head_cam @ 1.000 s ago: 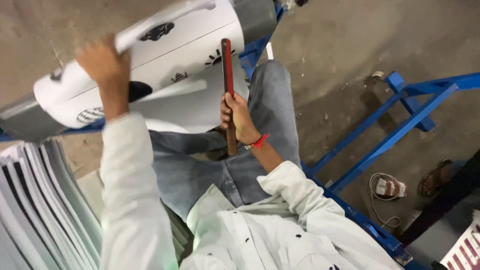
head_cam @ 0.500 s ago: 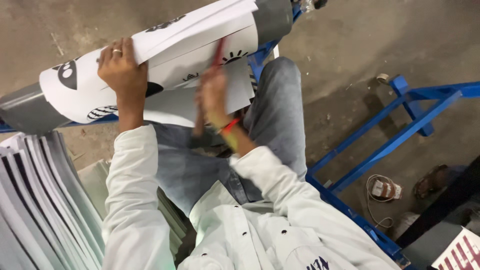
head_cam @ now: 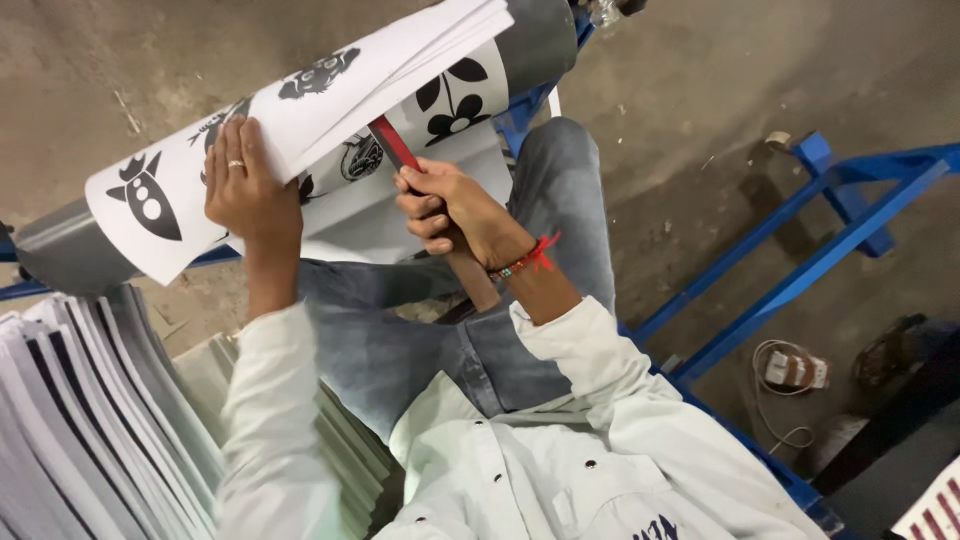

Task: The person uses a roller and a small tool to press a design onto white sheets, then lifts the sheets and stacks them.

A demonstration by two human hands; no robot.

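Left hand (head_cam: 250,190) flat, open, pressing printed sheets (head_cam: 300,120) on grey roll (head_cam: 545,40), upper left. Right hand (head_cam: 450,210) fisted round red-tipped stick (head_cam: 395,150), tip under sheet edge. Advise: keep sheets pinned, stick flat.

red stick (head_cam: 392,150) tip hidden under sheets (head_cam: 330,90)

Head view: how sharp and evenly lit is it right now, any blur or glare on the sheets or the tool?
Head view: lighting soft and even, no hard glare on the printed white sheets; the left hand and right hand, its grip on the red-tipped wooden tool, are reasonably sharp; the stack of sheets at lower left is smeared and soft; the floor at top right is dimmer.
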